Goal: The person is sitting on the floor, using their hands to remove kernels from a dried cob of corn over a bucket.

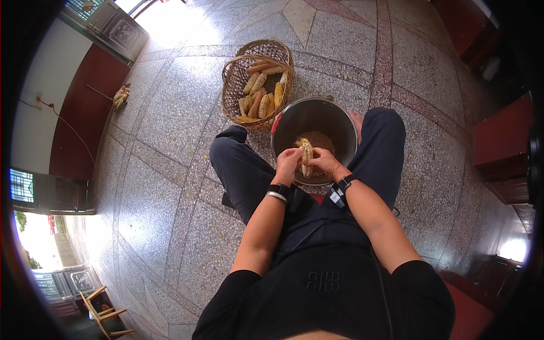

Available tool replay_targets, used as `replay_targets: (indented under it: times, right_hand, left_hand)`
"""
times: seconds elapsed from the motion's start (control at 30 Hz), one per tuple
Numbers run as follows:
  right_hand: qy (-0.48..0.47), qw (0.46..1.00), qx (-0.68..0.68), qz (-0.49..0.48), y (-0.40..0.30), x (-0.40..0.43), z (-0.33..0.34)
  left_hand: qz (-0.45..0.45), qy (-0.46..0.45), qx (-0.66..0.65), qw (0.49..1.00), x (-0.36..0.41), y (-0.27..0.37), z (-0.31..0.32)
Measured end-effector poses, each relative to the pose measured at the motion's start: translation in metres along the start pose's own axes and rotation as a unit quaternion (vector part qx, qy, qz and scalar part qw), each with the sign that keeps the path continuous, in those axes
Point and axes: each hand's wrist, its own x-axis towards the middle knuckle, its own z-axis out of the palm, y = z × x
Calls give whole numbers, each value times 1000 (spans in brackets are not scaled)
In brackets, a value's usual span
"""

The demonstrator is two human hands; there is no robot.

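Observation:
Between my knees stands a round metal bucket with loose corn kernels at its bottom. Over its opening, both hands hold one ear of dried corn, roughly upright in the view. My left hand has its thumb and fingers at the upper left part of the ear. My right hand grips it from the right side. Just beyond the bucket, to the left, a woven wicker basket with a handle holds several ears of corn.
My bent legs flank the bucket, which is close to the basket. A broom-like thing leans by the wall at the left. A wooden stool or chair frame is at the lower left. Dark red furniture stands along the right on the terrazzo floor.

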Motion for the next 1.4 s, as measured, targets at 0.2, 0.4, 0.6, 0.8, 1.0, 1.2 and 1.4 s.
replay_targets:
  times: [0.2,0.4,0.6,0.8,1.0,1.2,1.4]
  right_hand:
    - [-17,1000,-26,-6,-1,0,1]
    - [-16,999,-25,-15,2,0,1]
    - [-14,999,-30,-2,-6,-6,5]
    - [-12,1000,-26,5,-7,-7,4]
    - [-14,1000,-21,12,-6,-6,4]
    - [-7,999,-29,22,0,0,1]
    - [-13,999,-32,9,3,2,0]
  left_hand:
    - [19,-24,7,999,5,-6,-4]
    - [27,-15,2,1000,4,-6,-3]
    - [46,-5,-7,999,3,-7,-2]
    - [47,9,-7,999,3,-8,-1]
    - [34,52,-30,998,7,-8,-2]
    - [37,114,6,993,9,-9,-8]
    - [34,89,30,995,6,-6,-5]
